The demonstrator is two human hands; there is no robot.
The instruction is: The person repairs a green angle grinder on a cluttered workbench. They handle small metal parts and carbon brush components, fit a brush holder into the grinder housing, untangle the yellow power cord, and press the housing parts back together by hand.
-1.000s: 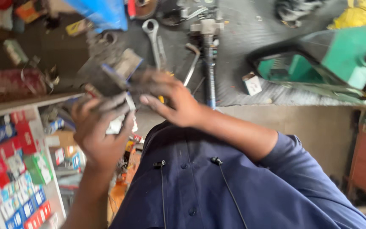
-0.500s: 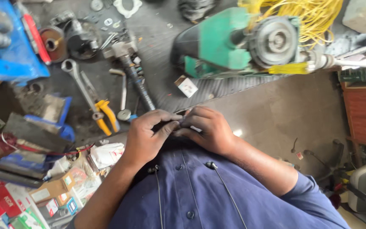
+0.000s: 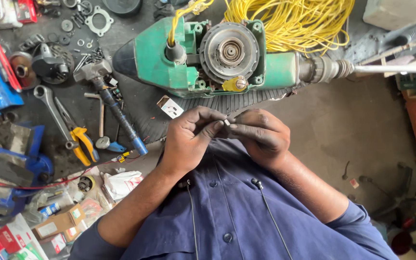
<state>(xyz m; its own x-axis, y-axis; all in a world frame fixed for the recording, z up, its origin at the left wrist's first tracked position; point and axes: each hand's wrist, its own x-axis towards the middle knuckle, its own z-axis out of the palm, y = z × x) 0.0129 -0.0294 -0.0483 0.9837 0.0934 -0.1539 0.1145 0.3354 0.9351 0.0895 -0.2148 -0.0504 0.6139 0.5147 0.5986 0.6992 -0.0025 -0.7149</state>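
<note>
My left hand [image 3: 188, 139] and my right hand [image 3: 261, 135] meet in front of my chest, above my blue shirt [image 3: 227, 212]. Their fingertips pinch a small pale part [image 3: 227, 122] between them; it is too small to tell its kind. Just beyond the hands lies a green power tool [image 3: 155, 62] with its round metal hub [image 3: 230, 52] exposed. A yellow wire runs from the tool's top to a yellow wire coil [image 3: 294, 24] behind it.
A hammer with a blue-tipped handle [image 3: 116, 113], a wrench [image 3: 49, 103], yellow-handled pliers [image 3: 82, 147] and a small white card [image 3: 169, 107] lie on the dark mat at left. Washers and bolts [image 3: 80, 24] are scattered at top left. Small cardboard boxes [image 3: 54, 226] sit at bottom left.
The view has swung to the right, bringing the green tool and yellow wire into full view. My hands have stayed together, fingertips now pinching the small part.
</note>
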